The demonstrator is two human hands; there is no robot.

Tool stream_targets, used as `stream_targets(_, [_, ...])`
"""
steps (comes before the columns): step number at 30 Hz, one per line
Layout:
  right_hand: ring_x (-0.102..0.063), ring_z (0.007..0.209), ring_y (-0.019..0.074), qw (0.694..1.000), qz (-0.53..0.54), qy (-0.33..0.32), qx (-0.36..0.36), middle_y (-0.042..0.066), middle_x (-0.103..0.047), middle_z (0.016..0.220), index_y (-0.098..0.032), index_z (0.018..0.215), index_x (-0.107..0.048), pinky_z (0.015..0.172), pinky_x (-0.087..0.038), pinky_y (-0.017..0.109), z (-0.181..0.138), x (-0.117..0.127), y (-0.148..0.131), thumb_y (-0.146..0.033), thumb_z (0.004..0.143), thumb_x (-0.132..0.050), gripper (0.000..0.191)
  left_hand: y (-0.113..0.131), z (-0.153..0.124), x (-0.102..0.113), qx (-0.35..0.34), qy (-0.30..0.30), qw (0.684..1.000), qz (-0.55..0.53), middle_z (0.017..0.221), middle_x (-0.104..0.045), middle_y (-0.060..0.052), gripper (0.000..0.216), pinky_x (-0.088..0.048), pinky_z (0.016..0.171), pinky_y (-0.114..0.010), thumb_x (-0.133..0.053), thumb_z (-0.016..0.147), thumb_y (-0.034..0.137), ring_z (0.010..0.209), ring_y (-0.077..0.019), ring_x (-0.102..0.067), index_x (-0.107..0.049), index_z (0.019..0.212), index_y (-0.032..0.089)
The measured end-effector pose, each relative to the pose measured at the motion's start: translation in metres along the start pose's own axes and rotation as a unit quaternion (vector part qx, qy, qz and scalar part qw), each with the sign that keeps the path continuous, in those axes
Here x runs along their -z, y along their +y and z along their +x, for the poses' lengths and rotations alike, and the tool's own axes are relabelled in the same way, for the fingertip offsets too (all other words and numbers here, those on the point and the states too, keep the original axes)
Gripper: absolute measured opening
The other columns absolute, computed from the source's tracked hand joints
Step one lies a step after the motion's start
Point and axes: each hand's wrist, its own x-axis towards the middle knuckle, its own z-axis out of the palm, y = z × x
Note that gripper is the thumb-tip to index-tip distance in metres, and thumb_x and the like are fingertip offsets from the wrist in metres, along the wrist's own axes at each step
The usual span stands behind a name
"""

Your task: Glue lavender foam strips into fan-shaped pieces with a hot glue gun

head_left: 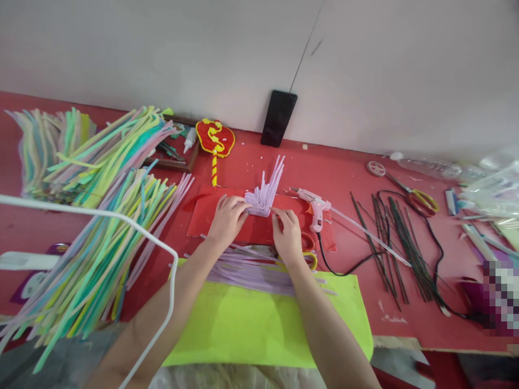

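Note:
A woven piece of lilac paper strips (pixel 264 192) lies on a red felt sheet (pixel 203 213), its loose ends fanning up and away. My left hand (pixel 227 218) presses down on the piece's left side, fingers curled over the strips. My right hand (pixel 287 233) pinches the lower right corner of the weave. More loose lilac strips (pixel 247 267) lie under my wrists, on top of a lime-green sheet (pixel 259 321).
A hot glue gun (pixel 317 208) with a black cord lies right of the felt. Dark thin sticks (pixel 399 246) and red-and-yellow scissors (pixel 419 199) lie further right. Heaps of pastel strips (pixel 101 216) fill the left. A phone (pixel 278 117) leans on the wall. A white cable (pixel 133 227) crosses the foreground.

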Motion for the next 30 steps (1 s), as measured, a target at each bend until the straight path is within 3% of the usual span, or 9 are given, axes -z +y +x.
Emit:
stream_targets(10, [-0.053, 0.09, 0.0218, 0.999, -0.033, -0.026, 0.022, 0.007, -0.059, 0.092, -0.021, 0.099, -0.066, 0.085, -0.044, 0.039, 0.001, 0.001, -0.002, -0.02, 0.089, -0.045, 0.024, 0.003, -0.001, -0.001, -0.017, -0.015, 1.0, 0.006, 0.108, -0.062, -0.004, 0.019, -0.028, 0.11, -0.047, -0.051, 0.087, 0.017, 0.105, -0.0195, -0.057, -0.062, 0.101, 0.023])
stream_targets(19, [-0.053, 0.095, 0.0224, 1.0, -0.017, 0.001, 0.012, 0.008, -0.063, 0.101, -0.019, 0.104, -0.059, 0.089, -0.043, 0.04, 0.002, 0.001, -0.004, -0.015, 0.088, -0.041, 0.024, 0.016, -0.002, -0.004, -0.087, -0.097, 0.991, -0.013, 0.126, -0.056, -0.007, 0.034, -0.031, 0.111, -0.043, -0.047, 0.087, 0.016, 0.121, -0.0213, -0.049, -0.052, 0.121, 0.019])
stream_targets(24, [-0.053, 0.095, 0.022, 1.0, 0.005, 0.002, 0.003, 0.007, -0.064, 0.104, -0.019, 0.105, -0.056, 0.091, -0.043, 0.04, 0.001, 0.0, -0.005, -0.013, 0.086, -0.04, 0.026, 0.017, -0.002, -0.005, -0.07, -0.093, 0.993, 0.022, 0.134, -0.051, -0.008, 0.034, -0.018, 0.115, -0.052, -0.049, 0.087, 0.021, 0.134, -0.0252, -0.035, -0.053, 0.12, 0.021])
stream_targets(30, [-0.054, 0.098, 0.0231, 1.0, -0.001, -0.008, 0.0, 0.009, -0.064, 0.104, -0.017, 0.106, -0.057, 0.092, -0.044, 0.041, 0.002, -0.002, -0.003, -0.01, 0.085, -0.039, 0.028, 0.017, -0.002, -0.007, -0.071, -0.115, 0.99, 0.03, 0.138, -0.047, -0.008, 0.034, -0.015, 0.116, -0.054, -0.045, 0.089, 0.022, 0.134, -0.0232, -0.036, -0.053, 0.121, 0.022])
